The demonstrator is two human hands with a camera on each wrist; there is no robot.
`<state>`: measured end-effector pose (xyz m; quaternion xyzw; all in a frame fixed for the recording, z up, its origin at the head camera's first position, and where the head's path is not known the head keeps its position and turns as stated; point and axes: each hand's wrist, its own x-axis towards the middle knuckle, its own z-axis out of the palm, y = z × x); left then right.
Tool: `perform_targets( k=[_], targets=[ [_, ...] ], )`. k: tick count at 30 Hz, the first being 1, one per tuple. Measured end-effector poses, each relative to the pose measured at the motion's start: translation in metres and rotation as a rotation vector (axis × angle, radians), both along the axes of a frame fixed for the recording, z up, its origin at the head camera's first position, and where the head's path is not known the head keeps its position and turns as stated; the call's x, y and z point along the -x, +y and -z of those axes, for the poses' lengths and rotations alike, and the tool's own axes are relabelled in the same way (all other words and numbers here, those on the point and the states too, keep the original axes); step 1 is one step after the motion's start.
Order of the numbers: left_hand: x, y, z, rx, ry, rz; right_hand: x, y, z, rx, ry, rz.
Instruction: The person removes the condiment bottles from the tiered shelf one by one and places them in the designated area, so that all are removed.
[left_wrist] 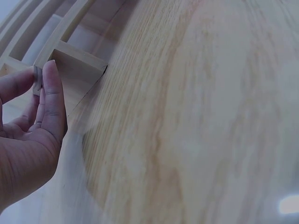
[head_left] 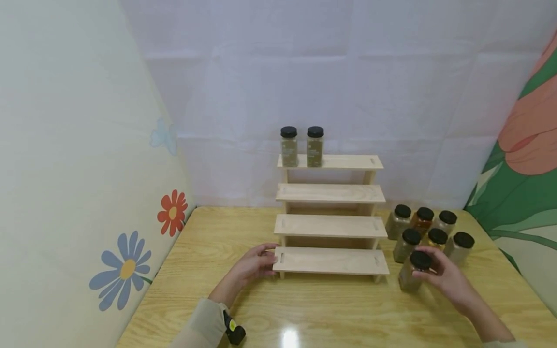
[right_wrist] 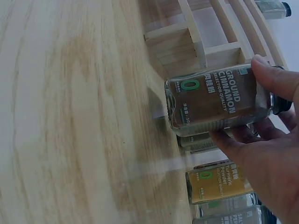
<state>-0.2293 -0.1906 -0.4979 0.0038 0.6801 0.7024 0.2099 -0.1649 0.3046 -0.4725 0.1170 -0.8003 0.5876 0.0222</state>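
A four-step wooden rack (head_left: 330,261) stands against the back of the table. My left hand (head_left: 254,263) pinches the left end of its lowest shelf, thumb on one face and fingers on the other, as the left wrist view also shows. On the right, my right hand (head_left: 448,278) grips a ground cinnamon jar (right_wrist: 212,100) by its upper part, just below the black lid (head_left: 420,260). That jar is square glass with brown powder inside. Two jars of greenish contents, a left one (head_left: 289,147) and a right one (head_left: 315,147), stand on the top shelf's left half.
Several more black-lidded spice jars cluster right of the rack, among them a turmeric jar (right_wrist: 219,182), a reddish jar (head_left: 422,221) and a pale jar (head_left: 459,249). A white cloth (head_left: 261,96) hangs behind the wooden table (head_left: 330,309). Flower-painted panels flank both sides.
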Motion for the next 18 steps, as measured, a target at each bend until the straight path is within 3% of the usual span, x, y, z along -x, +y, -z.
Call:
perform_targets(
  k=[18],
  targets=[
    [-0.0010,0.0011,-0.0031,0.000,0.001,0.001,-0.0016,0.0029,0.0045,-0.071,-0.098,0.002]
  ],
)
